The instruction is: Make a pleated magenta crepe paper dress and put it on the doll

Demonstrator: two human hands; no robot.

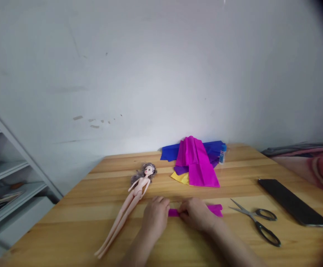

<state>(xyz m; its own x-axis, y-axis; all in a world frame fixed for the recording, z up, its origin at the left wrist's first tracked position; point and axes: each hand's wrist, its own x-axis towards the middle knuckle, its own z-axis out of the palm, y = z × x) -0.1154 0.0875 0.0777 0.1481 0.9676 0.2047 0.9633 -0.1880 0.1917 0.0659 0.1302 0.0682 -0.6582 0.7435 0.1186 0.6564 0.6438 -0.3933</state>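
The magenta strip (174, 213) lies across the near middle of the desk (75, 222), partly covered by both hands. Starting from the left, a shelf unit (14, 174) stands beyond the desk's edge. Next comes an undressed doll (135, 193) with greyish hair, on its back and slanting, feet toward the person, head toward the wall; it seems set aside there to leave working room, yet within easy reach. Just right of its legs, the left hand (156, 215) has its fingers curled down at the strip's left end; the back of the hand hides the contact, so I cannot tell whether it pinches or merely presses. The right hand (196, 213) grasps the strip farther along, thumb and bent fingers closed on it, and the loose end pokes out past the knuckles. Gripping there probably keeps so thin a piece flat and in line. Behind, near the wall, overlap a blue sheet (169, 152), a yellow piece (180, 178) and a creased magenta sheet (203, 172), likely piled back there to free the front. A blue-capped tube (222, 154) stands upright beside them. Further right, scissors (252, 214) lie slightly open, handles toward the person, presumably for quick pickup, and a flat black device (293, 202) rests beyond.
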